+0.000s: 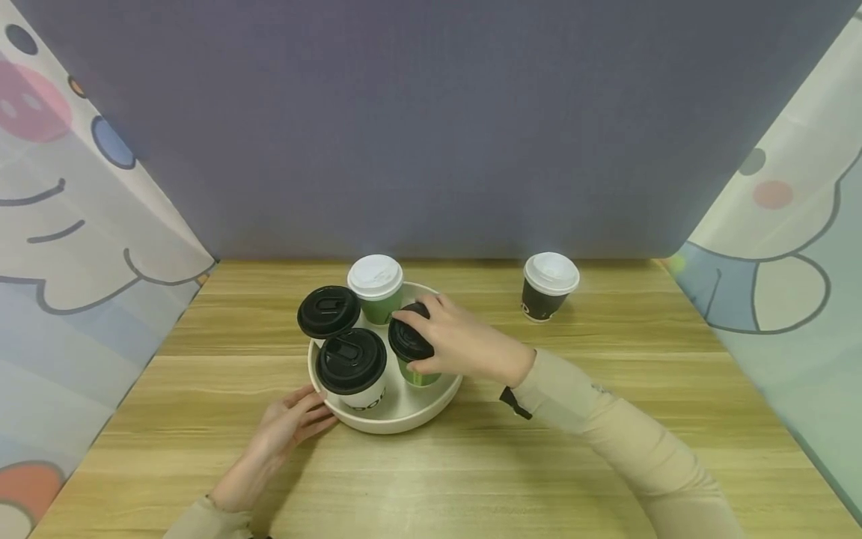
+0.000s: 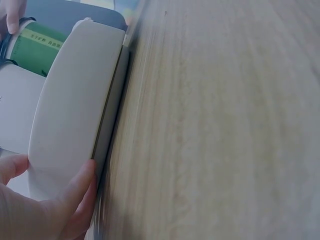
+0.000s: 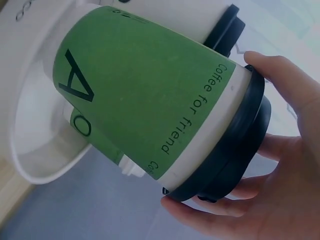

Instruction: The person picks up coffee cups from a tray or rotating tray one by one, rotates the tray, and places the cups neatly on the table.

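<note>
On the tabletop, tray has three cups; right grip holds green cup, left grip pinches tray; dark cup outside, far right.

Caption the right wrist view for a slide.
Right hand gripping the black plastic lid of a green-and-white paper cup.

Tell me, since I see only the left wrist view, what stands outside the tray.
Observer: A dark cup with a white lid stands on the table, to the right of the tray.
Operator: Read me the English wording on the green cup in the right hand.
Observer: "Coffee for friend" runs along the sleeve's edge near the lid.
Operator: Name what stands farther back in the tray.
Observer: A second green cup, white-lidded.
</note>
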### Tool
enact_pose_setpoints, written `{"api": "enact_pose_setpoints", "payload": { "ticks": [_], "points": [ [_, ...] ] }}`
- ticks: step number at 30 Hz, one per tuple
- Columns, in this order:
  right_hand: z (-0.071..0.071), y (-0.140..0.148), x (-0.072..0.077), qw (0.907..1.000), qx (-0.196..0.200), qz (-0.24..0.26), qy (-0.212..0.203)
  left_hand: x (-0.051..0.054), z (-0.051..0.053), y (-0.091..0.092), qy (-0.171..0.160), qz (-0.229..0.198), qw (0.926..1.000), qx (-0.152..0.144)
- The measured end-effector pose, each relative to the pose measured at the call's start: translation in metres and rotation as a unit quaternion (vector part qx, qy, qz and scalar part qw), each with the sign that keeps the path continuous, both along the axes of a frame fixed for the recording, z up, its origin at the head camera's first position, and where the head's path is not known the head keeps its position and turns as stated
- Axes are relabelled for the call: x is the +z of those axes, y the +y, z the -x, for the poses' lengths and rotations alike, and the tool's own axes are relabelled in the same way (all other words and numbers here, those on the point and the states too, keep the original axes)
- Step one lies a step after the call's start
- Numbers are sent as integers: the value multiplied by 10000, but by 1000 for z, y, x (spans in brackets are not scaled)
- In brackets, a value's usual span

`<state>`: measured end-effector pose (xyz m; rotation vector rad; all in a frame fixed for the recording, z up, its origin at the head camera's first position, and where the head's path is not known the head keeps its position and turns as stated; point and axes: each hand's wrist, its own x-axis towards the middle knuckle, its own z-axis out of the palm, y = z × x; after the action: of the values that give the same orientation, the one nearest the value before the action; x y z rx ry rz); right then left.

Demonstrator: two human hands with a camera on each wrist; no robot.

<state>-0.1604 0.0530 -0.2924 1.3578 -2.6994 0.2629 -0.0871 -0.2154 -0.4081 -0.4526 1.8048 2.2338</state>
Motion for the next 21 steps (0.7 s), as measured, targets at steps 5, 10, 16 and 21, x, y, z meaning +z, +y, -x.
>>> {"api": "enact_pose_setpoints", "payload": {
  "ticks": [5,10,16,21],
  "points": [
    [9,1,11,9996,-169,-142,-201,-1,1,0,-22,43,10000,-11],
    [18,4,23,9986,-350,-132,-370,-2,1,0,-23,74,10000,22],
    [29,13,36,9963,-704,-136,-466,-2,1,0,-1,68,10000,42],
    [39,21,44,9932,-1043,-115,-497,-2,1,0,-31,61,10000,33]
  ]
}}
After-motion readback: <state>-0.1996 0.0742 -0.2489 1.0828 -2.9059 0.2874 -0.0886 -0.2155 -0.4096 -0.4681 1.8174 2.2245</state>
